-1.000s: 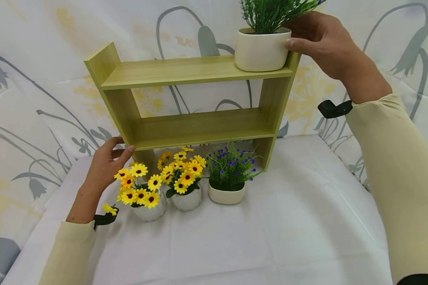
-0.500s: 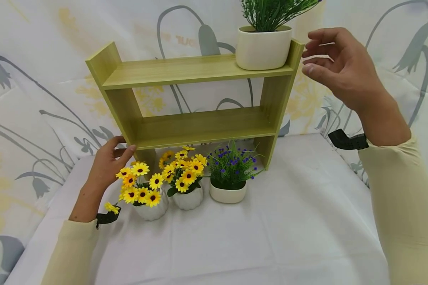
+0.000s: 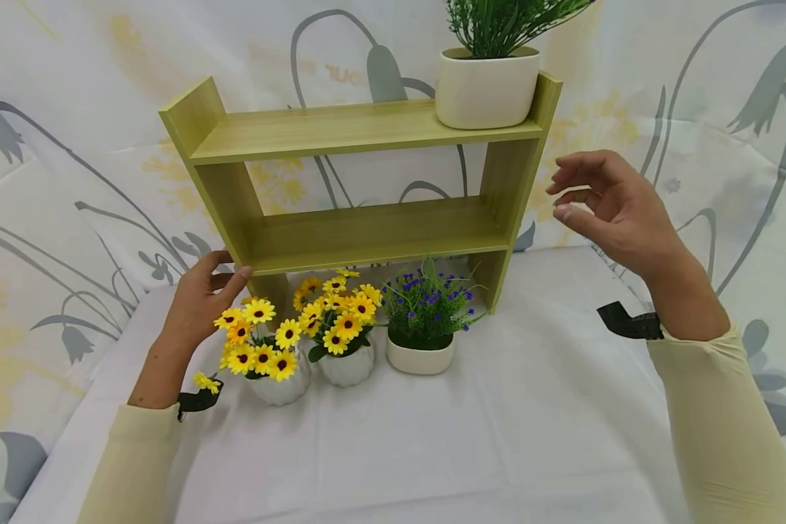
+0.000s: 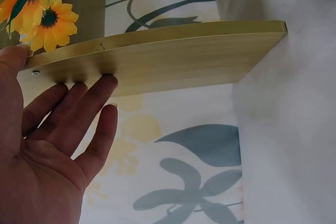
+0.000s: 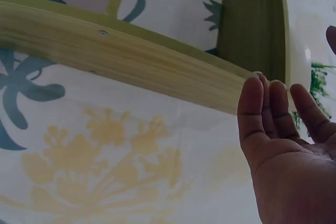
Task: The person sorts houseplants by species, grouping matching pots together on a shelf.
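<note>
Right hand (image 3: 616, 211), loosely spread, has dropped beside the shelf (image 3: 380, 229) — left hand (image 3: 199, 302) pinches the shelf's opposite side.

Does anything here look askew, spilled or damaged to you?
One thing: a single yellow flower sits low by the black wristband, apart from the blooms clustered over the leftmost white pot. Whether it is attached is unclear. Otherwise, I see no spill or damage.

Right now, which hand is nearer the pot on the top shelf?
Right. The right hand is in the air, lower than the pot and to its right; the left hand holds the opposite side of the rack, much lower.
</note>
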Tool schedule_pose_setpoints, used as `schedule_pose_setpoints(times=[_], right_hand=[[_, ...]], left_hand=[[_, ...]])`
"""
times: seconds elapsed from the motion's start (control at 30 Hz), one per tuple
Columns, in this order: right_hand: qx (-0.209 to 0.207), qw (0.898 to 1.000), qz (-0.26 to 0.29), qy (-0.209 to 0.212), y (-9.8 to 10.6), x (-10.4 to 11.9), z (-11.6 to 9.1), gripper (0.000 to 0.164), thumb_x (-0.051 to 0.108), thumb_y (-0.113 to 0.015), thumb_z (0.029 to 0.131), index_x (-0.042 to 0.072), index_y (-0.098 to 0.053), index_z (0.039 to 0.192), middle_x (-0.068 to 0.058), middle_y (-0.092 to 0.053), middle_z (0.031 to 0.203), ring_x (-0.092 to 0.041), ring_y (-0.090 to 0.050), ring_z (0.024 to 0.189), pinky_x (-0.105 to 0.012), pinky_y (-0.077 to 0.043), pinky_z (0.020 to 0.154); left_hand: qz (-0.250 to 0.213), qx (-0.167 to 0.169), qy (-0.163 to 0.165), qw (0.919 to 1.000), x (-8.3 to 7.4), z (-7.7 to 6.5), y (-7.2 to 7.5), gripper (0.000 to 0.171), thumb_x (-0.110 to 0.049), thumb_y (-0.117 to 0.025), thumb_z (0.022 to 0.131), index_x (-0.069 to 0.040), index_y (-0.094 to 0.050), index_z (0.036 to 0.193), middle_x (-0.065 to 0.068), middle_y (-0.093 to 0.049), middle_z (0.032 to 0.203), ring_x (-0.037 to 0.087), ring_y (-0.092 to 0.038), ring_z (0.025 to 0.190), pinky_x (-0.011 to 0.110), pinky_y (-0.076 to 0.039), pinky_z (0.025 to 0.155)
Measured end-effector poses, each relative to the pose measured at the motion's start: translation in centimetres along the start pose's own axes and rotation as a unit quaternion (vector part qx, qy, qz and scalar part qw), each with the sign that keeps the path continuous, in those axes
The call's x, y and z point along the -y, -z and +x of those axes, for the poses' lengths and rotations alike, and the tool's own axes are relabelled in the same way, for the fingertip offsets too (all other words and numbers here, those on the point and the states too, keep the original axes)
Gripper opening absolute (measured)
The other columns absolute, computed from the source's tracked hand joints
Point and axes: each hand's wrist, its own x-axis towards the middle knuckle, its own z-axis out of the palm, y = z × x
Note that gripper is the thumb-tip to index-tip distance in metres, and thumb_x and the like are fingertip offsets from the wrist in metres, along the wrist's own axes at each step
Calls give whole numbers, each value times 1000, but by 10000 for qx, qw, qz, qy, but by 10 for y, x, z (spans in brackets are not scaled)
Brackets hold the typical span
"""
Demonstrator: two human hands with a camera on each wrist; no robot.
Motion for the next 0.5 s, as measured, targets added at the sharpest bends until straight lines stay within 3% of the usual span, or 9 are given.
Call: schedule_pose_setpoints(times=[0.27, 0.5], right_hand=[[668, 9975, -213, -56, -16, -25, -26, 49, -28, -60, 88, -20, -51, 135, -18, -62, 125, -23, -66, 110, -26, -54, 98], [1417, 9869, -727, -275, -26, -45, -39, 35, -19, -57, 97, -13, -57, 133, -20, -67, 116, -16, -71, 108, -20, -56, 94]], left_hand=[[72, -54, -4, 10000, 1, 0, -1, 61, -42, -56, 111, 1, -47, 153, 22, -55, 150, 46, -64, 130, 64, -55, 99], [105, -68, -20, 9999, -1, 0, 0, 58, -39, -57, 111, 0, -49, 152, 21, -56, 148, 46, -64, 130, 60, -56, 98]])
